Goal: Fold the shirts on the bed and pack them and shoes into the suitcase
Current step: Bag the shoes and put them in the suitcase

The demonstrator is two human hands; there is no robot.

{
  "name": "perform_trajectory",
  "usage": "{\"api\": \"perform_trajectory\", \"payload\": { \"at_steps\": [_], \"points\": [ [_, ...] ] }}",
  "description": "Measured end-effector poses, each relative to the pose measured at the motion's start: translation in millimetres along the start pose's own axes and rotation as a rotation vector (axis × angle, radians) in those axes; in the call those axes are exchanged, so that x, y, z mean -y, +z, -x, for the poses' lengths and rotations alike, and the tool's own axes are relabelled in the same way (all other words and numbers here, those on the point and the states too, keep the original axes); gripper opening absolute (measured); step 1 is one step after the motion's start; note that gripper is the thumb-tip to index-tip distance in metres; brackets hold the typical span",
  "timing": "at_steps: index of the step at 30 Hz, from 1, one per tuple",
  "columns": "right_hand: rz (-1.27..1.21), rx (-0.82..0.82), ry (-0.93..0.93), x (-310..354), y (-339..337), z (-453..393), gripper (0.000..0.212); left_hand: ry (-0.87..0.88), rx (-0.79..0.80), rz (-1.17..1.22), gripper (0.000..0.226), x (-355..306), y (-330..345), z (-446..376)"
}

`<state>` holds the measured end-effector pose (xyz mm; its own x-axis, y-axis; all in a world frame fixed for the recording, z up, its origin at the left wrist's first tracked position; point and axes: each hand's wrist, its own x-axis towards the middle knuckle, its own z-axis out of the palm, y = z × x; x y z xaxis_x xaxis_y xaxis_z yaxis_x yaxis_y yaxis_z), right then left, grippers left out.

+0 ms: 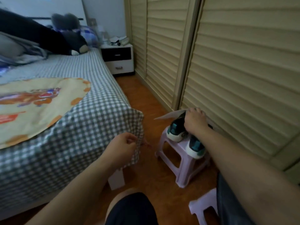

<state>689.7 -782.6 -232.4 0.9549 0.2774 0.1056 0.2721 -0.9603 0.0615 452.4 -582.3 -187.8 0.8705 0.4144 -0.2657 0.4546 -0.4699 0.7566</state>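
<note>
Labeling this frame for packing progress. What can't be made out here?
- Suitcase: nowhere in the head view.
- Right hand: lies on the shoes; its grip and the white sheet at its fingertips are unclear.
- Left hand: fingers curled, contents too small to tell.
- Yellow cloth on bed: blurred, cut by left edge.
- Near stool: cut by arm.

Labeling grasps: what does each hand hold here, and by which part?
Right hand grips the far teal shoe on the stool at its upper rear, by a white flap; exact contact is hidden. Left hand holds nothing, fingers loosely curled.
</note>
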Motion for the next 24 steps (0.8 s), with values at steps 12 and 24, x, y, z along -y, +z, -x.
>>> {"api": "perform_trajectory", "payload": {
  "at_steps": [12, 24],
  "points": [
    [-0.422, -0.888, -0.653, 196, -363, 24, 0.041, 0.112, -0.231, 0.699, 0.058, -24, -203, 41],
    [-0.628, -0.814, -1.12, 356, -244, 124, 0.043, 0.042, -0.886, 0.917, 0.012, 102, -355, 152]
  ]
}}
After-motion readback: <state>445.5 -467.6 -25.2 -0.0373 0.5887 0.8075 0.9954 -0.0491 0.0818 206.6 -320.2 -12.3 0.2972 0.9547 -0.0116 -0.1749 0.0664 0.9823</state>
